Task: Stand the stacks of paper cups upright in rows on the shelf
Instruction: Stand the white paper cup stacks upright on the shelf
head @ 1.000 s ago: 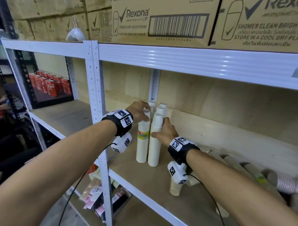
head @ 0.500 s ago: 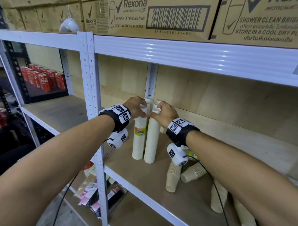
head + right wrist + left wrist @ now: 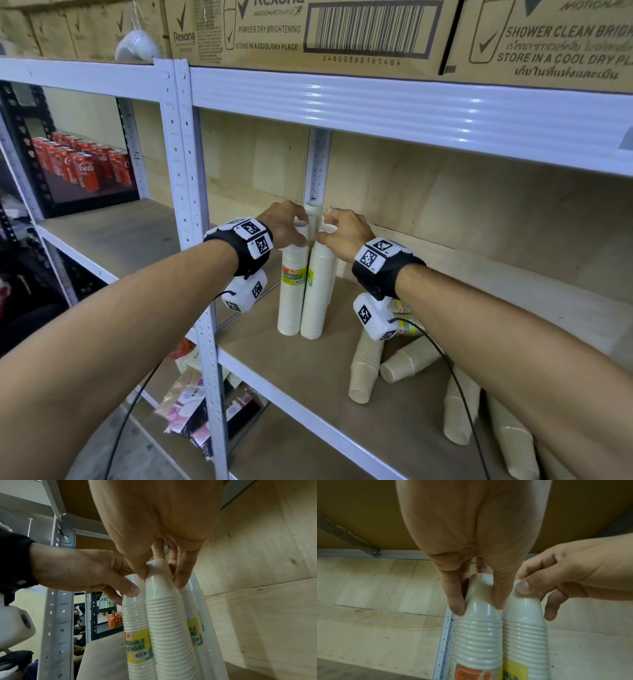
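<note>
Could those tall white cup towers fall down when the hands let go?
Maybe. The left hand and the right hand each pinch only the top of a white cup stack; tall and narrow, the stacks could tip once released. The brown cup stacks lie loose on the shelf board close by, so a falling stack or a withdrawing arm might knock them around.

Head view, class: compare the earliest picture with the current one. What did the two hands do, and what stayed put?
The right hand climbed from the side of the right white stack to pinch its top. The left hand kept its grip on the top of the left white stack, fingers curling tighter. Both stacks stayed upright, side by side on the shelf; the brown cup stacks still lie toppled.
</note>
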A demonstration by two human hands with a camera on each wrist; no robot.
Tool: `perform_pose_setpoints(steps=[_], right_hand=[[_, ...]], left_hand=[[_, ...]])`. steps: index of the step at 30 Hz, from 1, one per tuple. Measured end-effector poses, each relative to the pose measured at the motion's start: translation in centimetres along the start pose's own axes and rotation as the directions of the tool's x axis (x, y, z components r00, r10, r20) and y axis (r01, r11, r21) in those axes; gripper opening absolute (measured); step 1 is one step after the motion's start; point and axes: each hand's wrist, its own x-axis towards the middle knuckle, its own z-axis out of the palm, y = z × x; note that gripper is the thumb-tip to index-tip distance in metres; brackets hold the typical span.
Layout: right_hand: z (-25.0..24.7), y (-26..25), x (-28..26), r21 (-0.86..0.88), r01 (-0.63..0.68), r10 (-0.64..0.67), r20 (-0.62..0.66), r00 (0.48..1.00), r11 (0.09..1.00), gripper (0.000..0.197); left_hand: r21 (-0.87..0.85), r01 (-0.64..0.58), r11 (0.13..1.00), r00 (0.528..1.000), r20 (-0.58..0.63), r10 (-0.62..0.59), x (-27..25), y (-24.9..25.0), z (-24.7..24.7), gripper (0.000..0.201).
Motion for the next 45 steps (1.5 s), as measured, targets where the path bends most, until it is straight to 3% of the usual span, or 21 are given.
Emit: perform_pose_setpoints(steps=[4, 9, 14, 18, 22, 26, 35, 45], right_hand=[[-0.3, -0.2, -0.3, 0.033, 0.023, -0.025, 0.051, 0.998, 0.999, 0.034], [-0.3, -0.6, -0.3, 0.011, -0.026, 0.026, -0.002, 1.000, 1.000, 0.047], [-0.5, -0.9, -0.3, -0.018, 0.011, -0.010, 0.027, 1.000, 1.000, 0.026], [-0.6, -0.9, -0.4, -0.010, 0.020, -0.020, 0.051, 0.999, 1.000, 0.030], [-0.3, -0.8, -0.2, 0.010, -0.052, 0.052, 0.008, 0.999, 0.999, 0.043], [-0.3, -0.9, -0.1, -0.005, -0.047, 0.047, 0.019, 0.999, 0.999, 0.027], [-0.7, -0.8, -0.4, 0.033, -0.006, 0.004, 0.055, 0.998, 0.999, 0.032], [-3.1, 0.4, -1.2, 0.015, -0.007, 0.005, 0.081, 0.997, 1.000, 0.054]], left_hand=[[0.001, -0.002, 1.000, 1.000, 0.001, 0.002, -0.1, 0.1, 0.0, 0.047], [-0.009, 0.007, 1.000, 1.000, 0.003, -0.007, -0.1, 0.1, 0.0, 0.046], [-0.012, 0.003, 1.000, 1.000, -0.002, -0.003, -0.2, 0.1, -0.1, 0.046], [-0.007, -0.003, 1.000, 1.000, -0.001, 0.003, -0.4, 0.0, -0.2, 0.046], [-0.019, -0.003, 1.000, 1.000, 0.012, 0.003, -0.4, 0.1, -0.3, 0.046], [-0.025, 0.000, 1.000, 1.000, 0.015, 0.000, -0.4, 0.2, -0.2, 0.046], [0.007, -0.009, 1.000, 1.000, 0.015, 0.009, -0.6, 0.5, -0.2, 0.048], [0.062, -0.080, 0.995, 0.995, 0.064, 0.076, -0.9, 2.6, -2.0, 0.057]])
